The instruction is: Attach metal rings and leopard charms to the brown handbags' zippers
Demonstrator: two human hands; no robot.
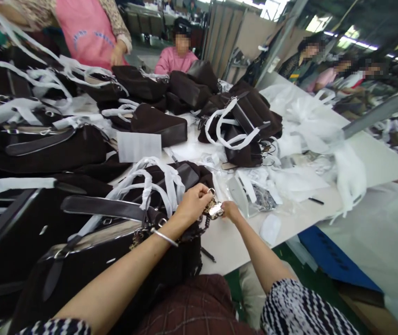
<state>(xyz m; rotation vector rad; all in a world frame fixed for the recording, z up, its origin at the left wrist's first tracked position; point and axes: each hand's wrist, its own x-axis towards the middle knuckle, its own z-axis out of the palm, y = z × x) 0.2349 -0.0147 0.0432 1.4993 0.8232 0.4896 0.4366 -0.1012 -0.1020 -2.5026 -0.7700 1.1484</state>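
Observation:
Between my two hands is a shiny metal-and-leopard-print bag charm (pixel 215 210) with a ring at its top. My left hand (pixel 196 201) pinches it near the ring, a silver bangle on that wrist. The fingers of my right hand (pixel 229 211) close on its other edge. A dark braided cord (pixel 204 225) hangs below the charm toward a dark brown handbag (pixel 122 260) under my left arm. White-wrapped handles (pixel 146 184) arch up just beyond my left hand.
Dark handbags (pixel 38 149) with wrapped handles crowd the left and back. A black pen-like tool (pixel 208 254) lies on the white table (pixel 225 242). Plastic bags and wrapping (pixel 303 121) cover the right. A person in a pink apron (pixel 85 37) stands across; others sit beyond.

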